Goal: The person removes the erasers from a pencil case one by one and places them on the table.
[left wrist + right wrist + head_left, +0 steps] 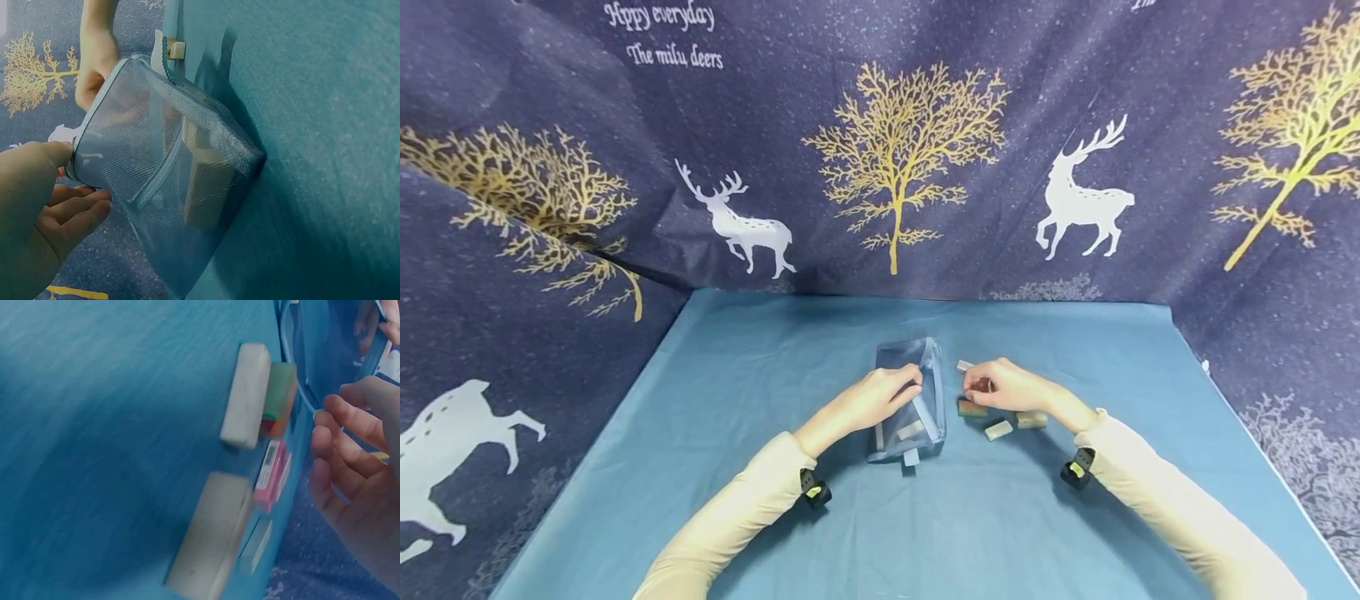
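Left hand (874, 400) is pinching one pouch (897, 357) by its rim; the right hand (1011, 387), empty, fingers loosely bent, is hovering near five blocks (247, 394) lying right of the pouch.

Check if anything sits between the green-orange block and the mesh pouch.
Nothing visible: only bare blue cloth separates the green-orange block from the mesh pouch. The nearest white block lies on the side away from the pouch.
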Motion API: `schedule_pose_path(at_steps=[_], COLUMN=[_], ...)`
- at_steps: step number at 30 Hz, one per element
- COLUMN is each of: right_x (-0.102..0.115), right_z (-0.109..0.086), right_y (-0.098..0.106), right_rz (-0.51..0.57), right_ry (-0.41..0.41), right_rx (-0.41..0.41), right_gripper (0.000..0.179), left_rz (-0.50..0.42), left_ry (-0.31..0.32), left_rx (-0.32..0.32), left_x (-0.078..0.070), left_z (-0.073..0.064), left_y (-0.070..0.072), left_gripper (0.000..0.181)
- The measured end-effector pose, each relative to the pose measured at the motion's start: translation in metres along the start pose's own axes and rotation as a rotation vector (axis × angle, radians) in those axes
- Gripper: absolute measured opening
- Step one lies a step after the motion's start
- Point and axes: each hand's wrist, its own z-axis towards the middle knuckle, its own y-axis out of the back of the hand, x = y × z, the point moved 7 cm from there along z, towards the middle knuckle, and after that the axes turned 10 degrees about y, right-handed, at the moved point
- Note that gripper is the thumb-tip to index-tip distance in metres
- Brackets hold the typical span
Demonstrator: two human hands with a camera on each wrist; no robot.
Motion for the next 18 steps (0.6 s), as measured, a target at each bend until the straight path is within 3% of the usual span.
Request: schedule_pose_path(at_steps=[18], right_x=[0.013], right_z=[0.036], right_y=[-0.024], right_rz=[0.048], right_ry=[0.04], right_rx=[0.091], right_gripper=[0.014], left_rz=[-0.009], left_ry=[0.004], left_rx=[0.013], left_x=[0.001], left_z=[0.003], left_y=[-0.007], left_gripper=[0.018])
